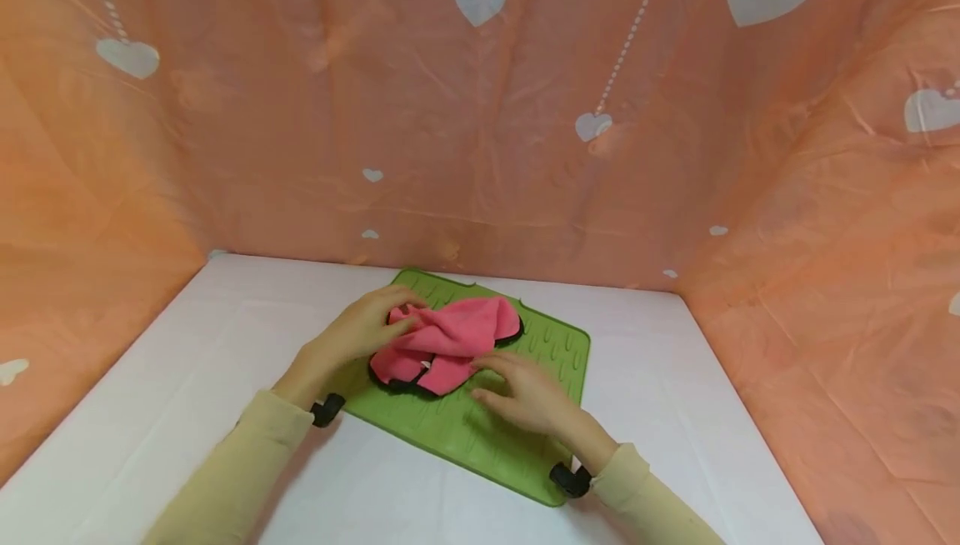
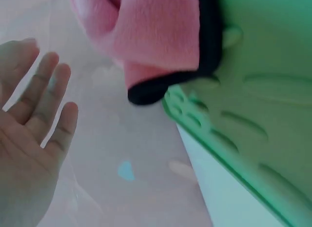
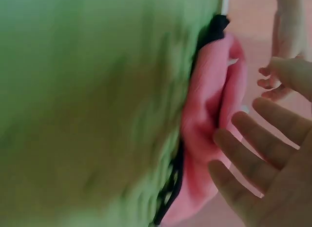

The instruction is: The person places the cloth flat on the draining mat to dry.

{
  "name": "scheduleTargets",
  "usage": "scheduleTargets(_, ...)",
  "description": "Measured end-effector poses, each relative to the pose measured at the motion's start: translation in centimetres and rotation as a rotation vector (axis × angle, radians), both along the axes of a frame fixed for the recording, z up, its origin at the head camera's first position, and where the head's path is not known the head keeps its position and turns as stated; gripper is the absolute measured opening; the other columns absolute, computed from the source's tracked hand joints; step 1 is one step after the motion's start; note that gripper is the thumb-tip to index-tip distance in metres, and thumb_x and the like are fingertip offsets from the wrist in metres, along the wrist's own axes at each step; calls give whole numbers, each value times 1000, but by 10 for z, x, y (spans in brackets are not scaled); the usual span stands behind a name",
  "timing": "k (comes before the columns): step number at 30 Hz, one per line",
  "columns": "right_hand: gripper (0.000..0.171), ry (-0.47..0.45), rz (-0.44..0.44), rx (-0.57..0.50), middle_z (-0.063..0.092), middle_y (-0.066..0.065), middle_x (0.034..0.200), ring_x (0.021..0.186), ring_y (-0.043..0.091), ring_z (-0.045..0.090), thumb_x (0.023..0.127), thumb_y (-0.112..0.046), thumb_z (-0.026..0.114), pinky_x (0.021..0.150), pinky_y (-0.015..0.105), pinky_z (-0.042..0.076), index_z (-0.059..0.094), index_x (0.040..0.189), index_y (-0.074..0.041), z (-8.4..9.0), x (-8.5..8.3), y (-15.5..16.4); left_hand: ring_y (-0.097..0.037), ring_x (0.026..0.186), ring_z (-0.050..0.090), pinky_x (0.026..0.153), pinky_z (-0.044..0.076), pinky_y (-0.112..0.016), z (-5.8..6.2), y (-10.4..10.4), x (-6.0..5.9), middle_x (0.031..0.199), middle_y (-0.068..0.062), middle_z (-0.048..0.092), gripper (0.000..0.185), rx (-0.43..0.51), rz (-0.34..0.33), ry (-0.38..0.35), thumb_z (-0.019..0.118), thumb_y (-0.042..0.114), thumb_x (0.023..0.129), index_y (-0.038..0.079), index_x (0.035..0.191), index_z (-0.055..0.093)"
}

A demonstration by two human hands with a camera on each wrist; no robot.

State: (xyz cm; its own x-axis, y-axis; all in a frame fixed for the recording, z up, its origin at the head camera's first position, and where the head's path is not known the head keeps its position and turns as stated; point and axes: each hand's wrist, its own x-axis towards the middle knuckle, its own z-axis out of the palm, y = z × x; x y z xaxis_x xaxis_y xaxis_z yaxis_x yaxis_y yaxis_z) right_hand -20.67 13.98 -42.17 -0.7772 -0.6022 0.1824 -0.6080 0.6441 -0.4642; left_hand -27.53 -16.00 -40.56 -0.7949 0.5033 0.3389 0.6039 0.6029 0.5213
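Observation:
A crumpled pink cloth (image 1: 450, 337) with black edging lies on a green ribbed mat (image 1: 480, 437) in the head view. My left hand (image 1: 375, 324) rests against the cloth's left side. The left wrist view shows that hand (image 2: 34, 119) with straight fingers and a bare palm, beside the cloth (image 2: 156, 31) and the mat's corner (image 2: 253, 90). My right hand (image 1: 510, 378) lies flat on the mat, its fingertips at the cloth's front right edge. In the blurred right wrist view its fingers (image 3: 258, 173) are spread beside the cloth (image 3: 204, 119) on the mat (image 3: 87, 90).
The mat sits on a white table (image 1: 187, 395). An orange plastic sheet with white hearts (image 1: 480, 112) closes off the back and both sides. A black strap (image 1: 327, 409) shows at each wrist, below cream sleeves.

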Motion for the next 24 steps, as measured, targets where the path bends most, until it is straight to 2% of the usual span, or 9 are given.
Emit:
scheduleTargets(3, 36, -35, 41, -11, 70, 2, 127, 119, 21, 65, 100, -28, 71, 102, 42, 52, 69, 131, -11, 1, -4, -20, -19, 93, 63, 83, 55, -48, -2, -10, 4, 103, 1, 69, 18, 33, 21, -37, 72, 7, 97, 8, 115, 75)
scheduleTargets(9, 35, -46, 69, 2, 71, 1, 125, 106, 14, 66, 98, -24, 74, 92, 29, 54, 71, 130, -10, -1, -11, -49, -19, 93, 63, 86, 55, -46, -10, -24, 9, 100, -1, 70, 16, 27, 19, -145, 75, 5, 94, 5, 111, 75)
scheduleTargets(16, 35, -2, 43, 87, 69, 2, 128, 100, 11, 61, 93, -23, 80, 87, 29, 53, 74, 126, -12, -9, -16, -67, -17, 89, 62, 80, 54, -35, -18, -28, 9, 100, -3, 70, 17, 8, -1, -245, 78, 8, 93, 5, 109, 74)
scheduleTargets(24, 28, 29, 26, 137, 71, -3, 112, 105, 13, 65, 86, -18, 86, 89, 30, 54, 79, 113, -17, -21, -21, -73, -15, 86, 63, 76, 54, -32, -24, -26, 8, 96, -2, 70, 12, 9, 4, -313, 76, 8, 95, 4, 106, 72)
